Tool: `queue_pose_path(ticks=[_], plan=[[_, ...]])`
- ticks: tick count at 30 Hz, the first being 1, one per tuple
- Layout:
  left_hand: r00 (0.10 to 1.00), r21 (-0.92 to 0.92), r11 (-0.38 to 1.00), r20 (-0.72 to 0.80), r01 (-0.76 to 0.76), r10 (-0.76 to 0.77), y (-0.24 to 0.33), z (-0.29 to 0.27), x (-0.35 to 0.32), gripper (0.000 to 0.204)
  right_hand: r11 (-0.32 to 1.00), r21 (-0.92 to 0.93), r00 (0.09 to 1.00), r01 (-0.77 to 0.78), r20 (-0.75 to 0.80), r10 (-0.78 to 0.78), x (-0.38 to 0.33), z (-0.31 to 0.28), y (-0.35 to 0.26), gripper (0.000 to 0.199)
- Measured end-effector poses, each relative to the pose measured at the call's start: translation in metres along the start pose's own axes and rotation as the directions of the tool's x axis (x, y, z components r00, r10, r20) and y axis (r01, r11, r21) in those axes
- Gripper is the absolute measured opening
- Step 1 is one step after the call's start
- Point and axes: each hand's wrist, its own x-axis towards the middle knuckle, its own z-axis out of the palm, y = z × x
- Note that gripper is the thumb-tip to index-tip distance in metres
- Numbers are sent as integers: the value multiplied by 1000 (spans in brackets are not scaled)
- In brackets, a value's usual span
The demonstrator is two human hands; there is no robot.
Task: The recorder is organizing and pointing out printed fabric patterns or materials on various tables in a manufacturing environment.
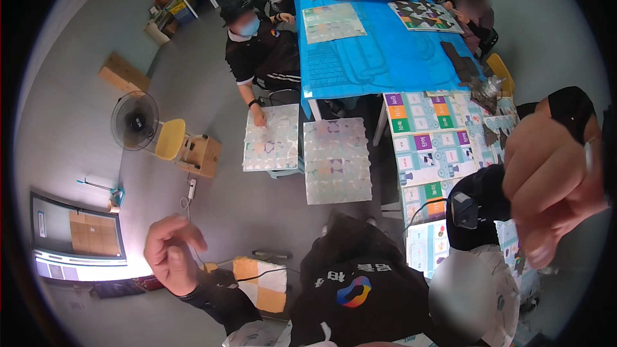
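Observation:
My left hand [172, 252] is raised at the lower left, fingers loosely bent and apart, holding nothing. A small dark device with a cable is strapped at its wrist. Large and close at the right edge, my right hand [549, 177] has its fingers curled in; whatever they may hold is hidden. On that wrist sits another small black device [465, 211] with a cable. Beneath the right arm, sheets printed with colourful blocks [437, 154] cover a table. Ahead of me, a board with pale cut-out shapes [337, 177] lies apart from both hands.
A person in a dark shirt [270, 48] touches a similar board [271, 148] at the left. Other people sit around the blue-covered table [385, 71], which carries several sheets and dark scraps. A fan [135, 121], a yellow stool [170, 139] and cardboard boxes [125, 74] stand at the left.

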Motion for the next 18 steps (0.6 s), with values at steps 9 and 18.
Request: queue_pose_path(ticks=[9, 18], plan=[[53, 245, 969, -968, -37, 247, 65, -164, -84, 58, 886, 427, 361, -182, -809, 464, -87, 128, 49, 37], [875, 838, 530, 349, -130, -337, 54, -332, -26, 96, 627, 513, 451, -586, -435, 779, -86, 145, 83, 24]])
